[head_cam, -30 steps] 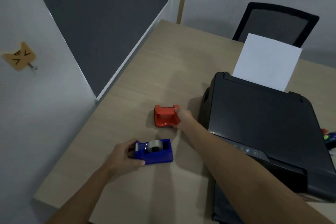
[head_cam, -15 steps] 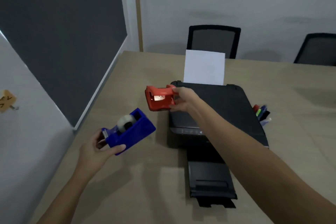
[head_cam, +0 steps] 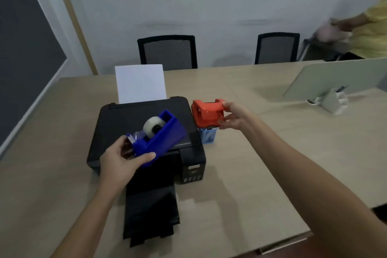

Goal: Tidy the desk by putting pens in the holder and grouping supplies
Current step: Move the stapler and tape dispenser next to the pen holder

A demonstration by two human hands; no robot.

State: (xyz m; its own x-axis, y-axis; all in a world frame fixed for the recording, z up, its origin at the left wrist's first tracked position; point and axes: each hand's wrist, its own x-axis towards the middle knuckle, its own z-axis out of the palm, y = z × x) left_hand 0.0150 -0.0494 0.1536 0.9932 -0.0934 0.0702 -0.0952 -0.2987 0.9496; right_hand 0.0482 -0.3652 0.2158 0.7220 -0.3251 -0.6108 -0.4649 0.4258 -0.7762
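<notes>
1. Blue tape dispenser [head_cam: 159,135] in my left hand [head_cam: 121,161]: up off desk, now tilted over printer [head_cam: 117,119].
2. Red dispenser [head_cam: 206,113] in my right hand [head_cam: 234,115]: carried from printer's left to its right, above blue holder [head_cam: 207,136].

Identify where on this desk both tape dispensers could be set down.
Free: bare desk between the printer and right forearm, and desk left of the printer. Crowded: beside the blue pen holder at the printer's right edge.

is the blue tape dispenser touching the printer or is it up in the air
Apart. The head view shows the left hand gripping the blue tape dispenser, tilted and lifted above the printer, not resting on its lid.
</notes>
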